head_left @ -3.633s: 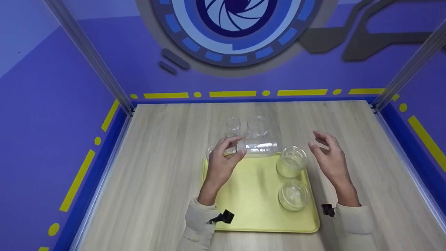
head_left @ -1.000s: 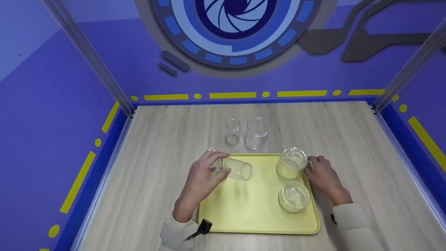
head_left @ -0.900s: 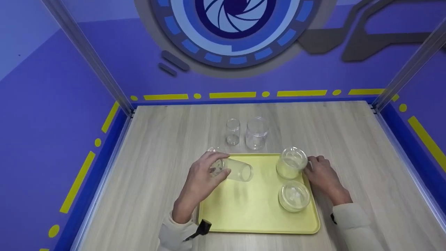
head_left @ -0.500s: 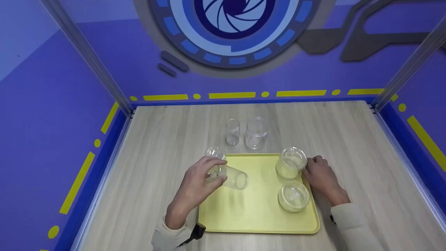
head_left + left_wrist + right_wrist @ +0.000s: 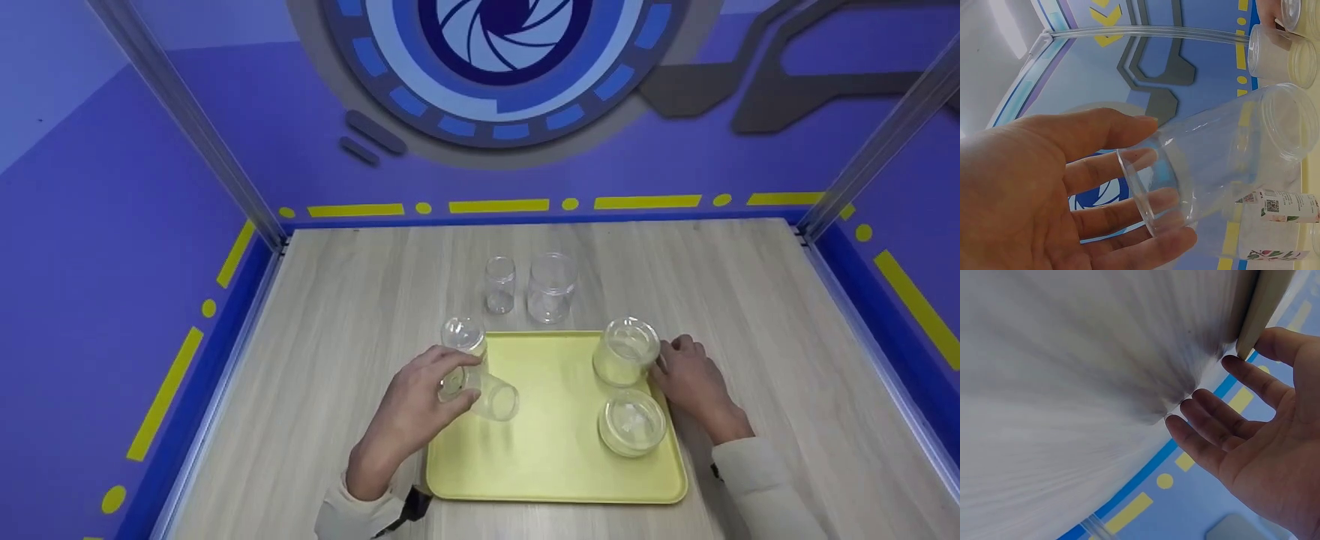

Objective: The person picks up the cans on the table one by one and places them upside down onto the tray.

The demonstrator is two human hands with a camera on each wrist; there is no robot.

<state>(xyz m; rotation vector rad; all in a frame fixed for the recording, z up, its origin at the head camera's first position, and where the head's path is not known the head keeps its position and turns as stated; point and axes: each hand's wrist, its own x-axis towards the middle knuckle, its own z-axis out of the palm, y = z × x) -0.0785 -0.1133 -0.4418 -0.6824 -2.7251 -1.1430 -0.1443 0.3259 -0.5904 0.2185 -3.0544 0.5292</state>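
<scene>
My left hand (image 5: 409, 405) grips a clear plastic jar (image 5: 498, 399) by its base end, thumb on one side and fingers on the other. The jar is tilted over the left part of a yellow tray (image 5: 555, 469), its ringed mouth pointing down and to the right. Just behind that hand stands another clear jar (image 5: 463, 332) at the tray's back left corner. My right hand (image 5: 694, 382) is low at the tray's right edge. In the right wrist view its thumb and index fingertip pinch the tray's rim (image 5: 1264, 312), while the other fingertips meet the tabletop.
Two more clear jars, a back one (image 5: 626, 351) and a front one (image 5: 631, 424), stand along the tray's right side. Behind the tray are a narrow clear jar (image 5: 500, 285) and a wider one (image 5: 552, 289). Blue-purple walls enclose the wooden table (image 5: 337, 300).
My left hand has carried the jar left and nearer, tipping its mouth downward. The right hand, raised beside the tray earlier, has come down to its right edge and stays there.
</scene>
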